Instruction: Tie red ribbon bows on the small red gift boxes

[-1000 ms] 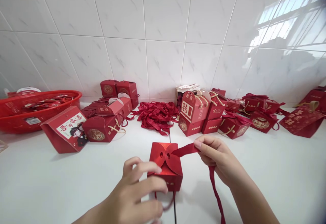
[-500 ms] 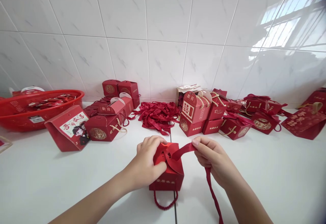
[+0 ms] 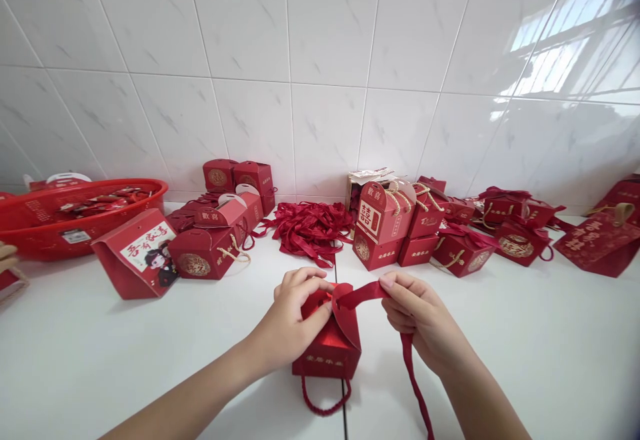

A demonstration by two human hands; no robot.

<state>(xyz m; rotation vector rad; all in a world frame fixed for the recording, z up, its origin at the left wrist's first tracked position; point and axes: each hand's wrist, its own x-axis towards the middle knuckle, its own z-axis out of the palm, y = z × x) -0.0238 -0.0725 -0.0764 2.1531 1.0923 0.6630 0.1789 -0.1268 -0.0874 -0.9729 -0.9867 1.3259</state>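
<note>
A small red gift box (image 3: 327, 355) stands on the white table in front of me, a twisted red cord handle hanging at its near side. My left hand (image 3: 293, 323) grips the top from the left, fingers over the far edge and thumb on the folded flaps, partly hiding them. Out of a hole in the raised right flap runs a red ribbon (image 3: 364, 293). To the right of the box, my right hand (image 3: 417, 317) pinches that ribbon between thumb and forefinger, and its loose end hangs below the hand.
Behind the box lies a heap of red ribbons (image 3: 313, 230). Stacked red boxes (image 3: 383, 217) stand right of it, tied boxes (image 3: 515, 240) farther right. More boxes (image 3: 200, 253) and a red plastic basket (image 3: 45, 233) are at left. A tiled wall (image 3: 325, 133) closes the back.
The box's right flap now stands higher and apart from the others. My left thumb has shifted up and right on the top. The right hand keeps its pinch on the ribbon.
</note>
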